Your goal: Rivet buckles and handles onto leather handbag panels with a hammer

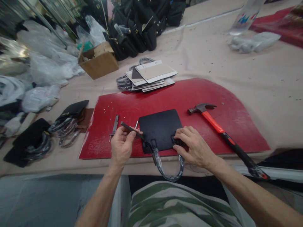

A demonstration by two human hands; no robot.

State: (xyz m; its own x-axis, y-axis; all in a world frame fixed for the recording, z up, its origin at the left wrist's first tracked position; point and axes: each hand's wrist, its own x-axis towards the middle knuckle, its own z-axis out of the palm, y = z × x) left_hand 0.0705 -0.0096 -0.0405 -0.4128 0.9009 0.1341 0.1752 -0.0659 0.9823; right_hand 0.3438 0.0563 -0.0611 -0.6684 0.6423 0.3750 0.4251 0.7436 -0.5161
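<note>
A black leather panel (pixel 160 127) lies flat on a red mat (pixel 194 94), with a plastic-wrapped handle loop (pixel 165 170) hanging off its near edge over the table's front. My left hand (pixel 121 146) pinches a thin dark strip (pixel 129 128) that runs toward the panel's left handle tab. My right hand (pixel 194 146) presses down on the panel's right handle tab, fingers curled over it.
A hammer with an orange and black handle (pixel 220 129) lies on the mat to the right. A slim metal tool (pixel 114 126) rests left of the panel. Stacked card pieces (pixel 151 75), a cardboard box (pixel 99 61), black bags (pixel 139 28) and wrapped handles (pixel 66 127) surround the mat.
</note>
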